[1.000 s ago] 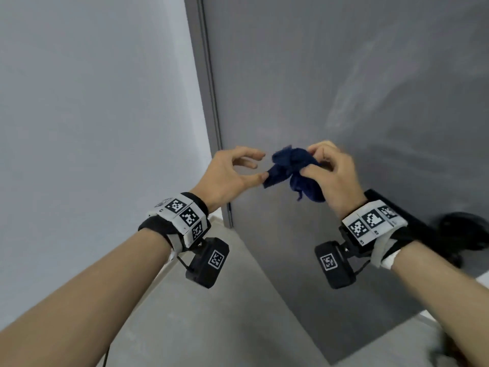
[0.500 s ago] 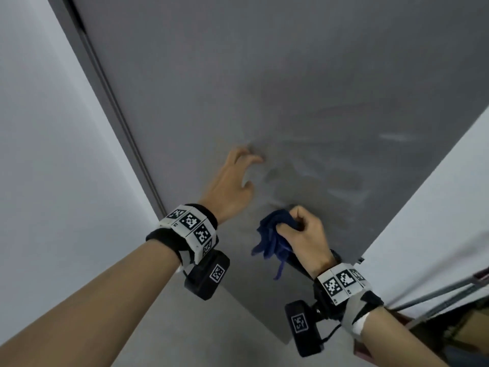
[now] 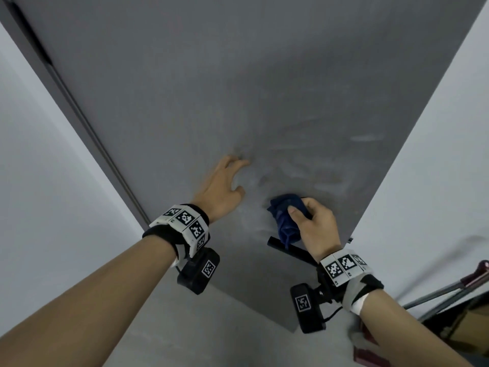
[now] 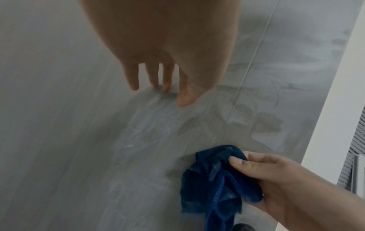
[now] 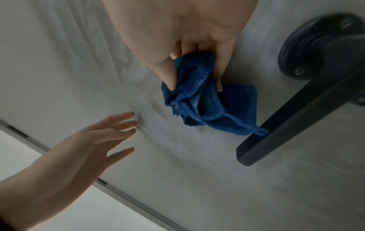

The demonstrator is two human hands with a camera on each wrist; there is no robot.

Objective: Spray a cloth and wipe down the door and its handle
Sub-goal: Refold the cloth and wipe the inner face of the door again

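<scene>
A grey door (image 3: 238, 88) fills the head view, streaked with wet wipe marks around its middle. My right hand (image 3: 312, 223) grips a bunched dark blue cloth (image 3: 284, 215) and holds it against the door just above the black lever handle (image 3: 288, 250). In the right wrist view the cloth (image 5: 203, 100) hangs from thumb and fingers, its lower corner touching the handle (image 5: 292, 112) and its round rose (image 5: 316, 45). My left hand (image 3: 225, 184) is spread, fingertips (image 4: 166, 87) pressing on the door to the left of the cloth (image 4: 215, 179).
A white wall (image 3: 47, 181) flanks the door frame (image 3: 87, 133) on the left. Another white wall (image 3: 436, 154) lies past the door's right edge. Grey floor (image 3: 211, 327) is below, with metal rods and boxes (image 3: 455, 308) at the lower right.
My left hand let go of the cloth and moved up to press on the door. My right hand carried the cloth to the door above the handle. The view swung up the door.
</scene>
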